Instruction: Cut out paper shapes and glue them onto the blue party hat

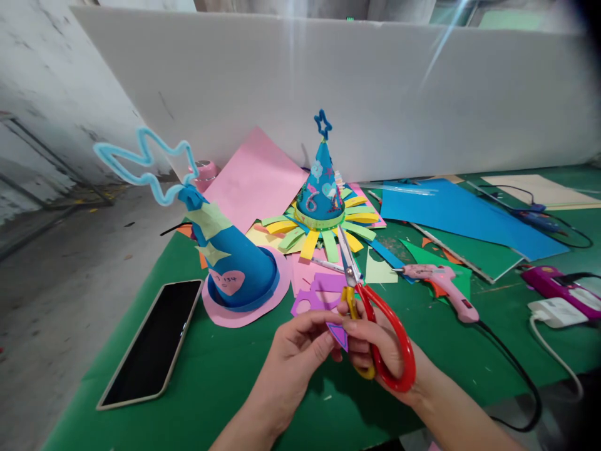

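My left hand [300, 351] pinches a small purple paper triangle [339, 336] with a darker line along its edges. My right hand [375, 335] has scissors [390, 341] with red and yellow handles hooked in it, blades pointing up and away from me. Its thumb and fingertips also meet the triangle's right side. Just beyond my hands lie purple paper scraps [323, 289] with cut-out holes. A blue cone hat [244, 266] with a pink brim and a light blue star leans on the left. Behind stands another blue cone hat [320, 188] with a fringe of green and yellow strips.
A phone [153, 344] lies at the left of the green table [188, 426]. To the right are a pink glue gun [444, 285] with a black cord, a magenta tool [561, 289] and a white charger [551, 311]. Blue card [469, 213] and pink card [256, 178] lie behind, before a white board [375, 94].
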A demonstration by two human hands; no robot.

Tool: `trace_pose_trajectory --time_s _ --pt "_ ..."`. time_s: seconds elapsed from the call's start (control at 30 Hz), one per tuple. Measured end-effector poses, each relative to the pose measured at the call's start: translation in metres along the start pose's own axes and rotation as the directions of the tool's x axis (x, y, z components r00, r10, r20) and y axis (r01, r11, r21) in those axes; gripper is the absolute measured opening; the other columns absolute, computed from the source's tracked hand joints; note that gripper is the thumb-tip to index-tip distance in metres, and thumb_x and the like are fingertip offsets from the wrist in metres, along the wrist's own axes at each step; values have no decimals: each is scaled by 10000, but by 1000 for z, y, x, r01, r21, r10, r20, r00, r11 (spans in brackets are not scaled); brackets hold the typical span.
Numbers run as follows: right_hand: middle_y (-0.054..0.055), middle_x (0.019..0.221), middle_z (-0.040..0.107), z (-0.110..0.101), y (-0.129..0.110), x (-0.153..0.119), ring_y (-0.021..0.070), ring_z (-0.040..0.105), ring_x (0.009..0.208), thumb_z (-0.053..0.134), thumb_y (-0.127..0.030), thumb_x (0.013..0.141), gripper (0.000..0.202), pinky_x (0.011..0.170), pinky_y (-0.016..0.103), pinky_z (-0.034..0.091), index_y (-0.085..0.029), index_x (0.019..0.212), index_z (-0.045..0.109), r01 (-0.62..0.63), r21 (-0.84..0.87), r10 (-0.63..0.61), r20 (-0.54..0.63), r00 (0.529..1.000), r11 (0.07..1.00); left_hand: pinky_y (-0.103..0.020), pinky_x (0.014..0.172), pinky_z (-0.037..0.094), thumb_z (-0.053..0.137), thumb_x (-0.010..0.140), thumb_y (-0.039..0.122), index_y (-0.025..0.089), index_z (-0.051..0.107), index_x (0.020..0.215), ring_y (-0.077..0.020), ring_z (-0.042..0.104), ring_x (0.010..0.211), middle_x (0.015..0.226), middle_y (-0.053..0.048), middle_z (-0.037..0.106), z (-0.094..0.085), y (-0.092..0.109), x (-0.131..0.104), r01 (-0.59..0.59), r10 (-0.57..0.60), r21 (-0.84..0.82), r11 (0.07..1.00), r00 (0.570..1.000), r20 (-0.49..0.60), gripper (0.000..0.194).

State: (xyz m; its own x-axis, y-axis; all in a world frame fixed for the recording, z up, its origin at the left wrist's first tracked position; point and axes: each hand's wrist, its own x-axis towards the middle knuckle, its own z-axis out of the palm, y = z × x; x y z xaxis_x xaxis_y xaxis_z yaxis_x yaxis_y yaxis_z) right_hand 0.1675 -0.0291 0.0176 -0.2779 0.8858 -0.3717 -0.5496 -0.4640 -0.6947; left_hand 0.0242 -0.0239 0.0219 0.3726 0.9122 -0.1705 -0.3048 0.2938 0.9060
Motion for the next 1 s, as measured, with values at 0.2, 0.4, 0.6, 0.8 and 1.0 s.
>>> trace_pose_trajectory --time_s 0.2,0.4,0.6,0.8,1.0 --pt "-87 530 368 5 2 -1 16 289 425 636 -241 706 210 379 121 200 -170 854 505 -54 -20 54 -28 998 998 -188 559 376 653 694 203 181 650 721 -84 477 597 697 9 578 0 2 1 -9 9 24 1000 1000 -18 35" --pt "-76 583 390 -9 -4 -7 19 258 404 624 -472 670 329 353 130 205 -198 799 497 -26 -329 27 -2 1000 944 -209 627 361 600 737 183 161 557 697 -101 450 668 713 10 509 -7 7 -1 -33 37 52 998 996 -83 63" --pt "2 700 529 -18 -13 -38 145 500 640 582 -409 697 251 574 225 446 -212 846 535 24 -829 -55 -8 998 559 -270 714 379 524 798 207 169 526 747 -141 533 729 745 -9 557 -14 11 -2 -37 42 70 997 996 -78 65" --pt "53 726 607 -23 -19 -46 198 564 659 513 -418 706 277 555 255 478 -195 862 568 -39 -954 19 -35 999 298 -257 707 370 531 796 207 158 527 745 -139 526 752 768 -25 579 -17 11 -2 -64 70 74 995 994 -84 70" --pt "80 952 612 -34 -18 -48 230 576 903 496 -435 743 467 788 302 470 -200 1146 491 -87 -901 153 -23 988 425 -292 721 366 523 789 193 150 508 706 -164 540 747 733 -31 567 -14 17 -1 -52 61 90 995 994 -94 94"
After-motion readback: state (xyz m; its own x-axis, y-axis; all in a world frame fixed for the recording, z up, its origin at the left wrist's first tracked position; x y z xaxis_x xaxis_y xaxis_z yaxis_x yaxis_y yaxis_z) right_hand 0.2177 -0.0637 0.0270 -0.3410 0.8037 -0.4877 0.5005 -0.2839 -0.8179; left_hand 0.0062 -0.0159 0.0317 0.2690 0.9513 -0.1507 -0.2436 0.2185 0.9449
